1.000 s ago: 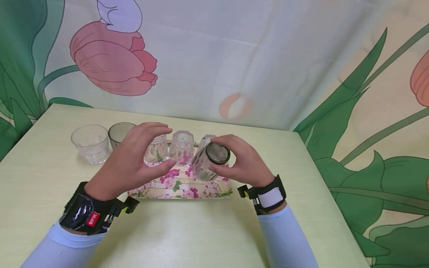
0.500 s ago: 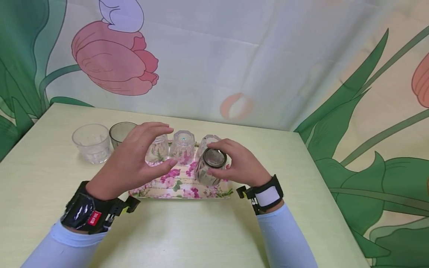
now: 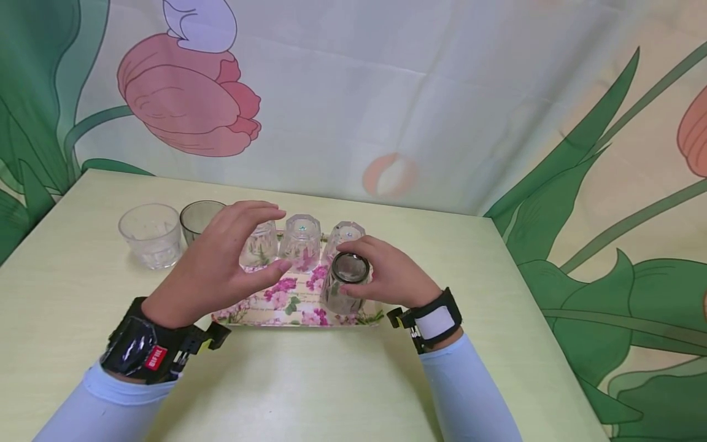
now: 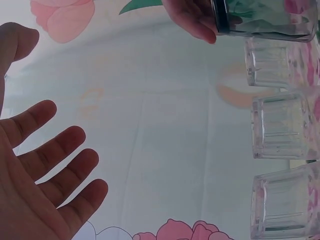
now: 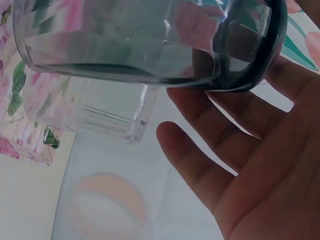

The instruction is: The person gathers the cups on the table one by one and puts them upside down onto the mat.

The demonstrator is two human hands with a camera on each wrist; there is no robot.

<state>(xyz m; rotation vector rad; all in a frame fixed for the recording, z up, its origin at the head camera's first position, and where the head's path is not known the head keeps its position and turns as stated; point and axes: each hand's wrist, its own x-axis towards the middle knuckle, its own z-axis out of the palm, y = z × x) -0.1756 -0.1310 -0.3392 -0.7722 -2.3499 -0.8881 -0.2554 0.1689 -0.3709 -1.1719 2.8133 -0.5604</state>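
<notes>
My right hand (image 3: 394, 273) holds a grey-tinted drinking glass (image 3: 336, 298) upside down, thumb and fingers around its base. The glass stands almost upright at the front right of the floral tray (image 3: 259, 319). In the right wrist view the tinted glass (image 5: 125, 45) overlaps a clear one behind it. A back row of three upturned clear glasses (image 3: 301, 242) is on the tray. My left hand (image 3: 221, 264) hovers with fingers spread over the tray's left side, holding nothing. It partly hides the leftmost clear glass (image 3: 262, 245).
Left of the tray, a clear glass (image 3: 149, 236) and a grey-tinted glass (image 3: 199, 215) stand mouth up on the pale table (image 3: 287, 380). My left hand covers part of the tinted one. A tulip-printed cloth (image 3: 331, 110) hangs behind the table.
My right hand has brought the grey-tinted glass down and slightly nearer, turning it from a tilt to almost upright, away from the rear right clear glass. The left hand has stayed put.
</notes>
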